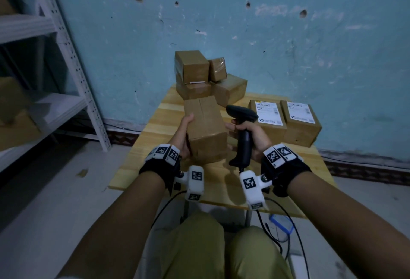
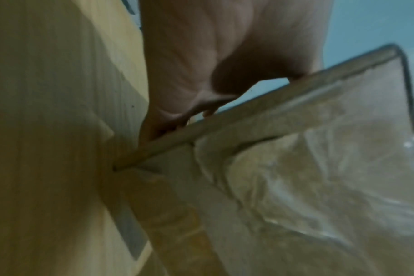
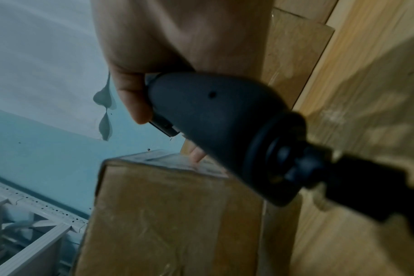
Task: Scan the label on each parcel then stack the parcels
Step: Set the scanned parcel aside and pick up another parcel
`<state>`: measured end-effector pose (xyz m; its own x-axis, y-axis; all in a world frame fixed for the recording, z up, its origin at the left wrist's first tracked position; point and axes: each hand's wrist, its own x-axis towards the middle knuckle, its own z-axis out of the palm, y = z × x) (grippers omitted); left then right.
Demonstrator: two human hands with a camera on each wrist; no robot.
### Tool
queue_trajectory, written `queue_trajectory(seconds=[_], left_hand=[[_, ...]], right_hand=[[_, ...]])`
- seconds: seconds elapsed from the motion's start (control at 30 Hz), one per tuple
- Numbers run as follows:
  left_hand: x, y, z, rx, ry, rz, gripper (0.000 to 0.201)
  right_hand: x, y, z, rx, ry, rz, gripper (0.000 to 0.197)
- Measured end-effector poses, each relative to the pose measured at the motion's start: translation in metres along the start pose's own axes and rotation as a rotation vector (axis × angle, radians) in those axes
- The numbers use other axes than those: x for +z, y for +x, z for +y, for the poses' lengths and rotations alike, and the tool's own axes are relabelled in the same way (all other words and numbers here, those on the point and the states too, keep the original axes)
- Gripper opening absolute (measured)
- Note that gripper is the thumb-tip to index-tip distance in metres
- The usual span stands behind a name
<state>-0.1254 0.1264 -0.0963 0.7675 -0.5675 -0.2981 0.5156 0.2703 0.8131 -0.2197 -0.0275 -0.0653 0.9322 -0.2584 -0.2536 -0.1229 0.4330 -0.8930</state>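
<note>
A brown taped parcel (image 1: 205, 129) stands tilted on the wooden table (image 1: 155, 127), no label showing on its visible faces. My left hand (image 1: 185, 133) grips its left side, thumb on top; the left wrist view shows the palm (image 2: 201, 65) against the parcel (image 2: 296, 168). My right hand (image 1: 250, 136) holds a black barcode scanner (image 1: 243, 127) by its handle, fingertips touching the parcel's right side. In the right wrist view the scanner (image 3: 225, 121) sits above the parcel (image 3: 173, 214). Two labelled parcels (image 1: 269, 116) (image 1: 301, 121) lie at the right.
A pile of several brown parcels (image 1: 206, 76) stands at the table's far edge against the blue wall. A white metal shelf rack (image 1: 73, 61) holds boxes at the left. Cables (image 1: 284, 218) hang below the table's near edge by my knees.
</note>
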Motion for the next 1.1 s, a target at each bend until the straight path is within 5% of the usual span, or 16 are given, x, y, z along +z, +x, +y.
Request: queue_trajectory(seconds=[0.3, 0.47, 0.7, 0.77, 0.9, 1.1], left_hand=[[-0.003, -0.001, -0.005, 0.030, -0.168, 0.027, 0.045], [-0.004, 0.005, -0.004, 0.231, -0.071, 0.034, 0.049], [-0.007, 0.009, -0.001, 0.257, 0.096, 0.027, 0.044], [-0.008, 0.010, -0.003, 0.225, 0.150, -0.006, 0.054], [-0.010, 0.014, -0.010, 0.099, 0.205, -0.040, 0.104], [-0.001, 0.004, -0.011, 0.142, 0.171, -0.027, 0.086]], right_hand=[[0.001, 0.002, 0.006, -0.001, 0.050, 0.053, 0.018], [0.001, 0.001, 0.003, -0.014, 0.053, 0.047, 0.020], [-0.003, 0.006, 0.005, -0.028, 0.037, 0.111, 0.014], [-0.003, 0.005, 0.004, -0.038, 0.032, 0.115, 0.013], [-0.004, 0.007, 0.002, -0.057, 0.037, 0.153, 0.014], [-0.005, 0.002, -0.002, -0.070, 0.040, 0.135, 0.013]])
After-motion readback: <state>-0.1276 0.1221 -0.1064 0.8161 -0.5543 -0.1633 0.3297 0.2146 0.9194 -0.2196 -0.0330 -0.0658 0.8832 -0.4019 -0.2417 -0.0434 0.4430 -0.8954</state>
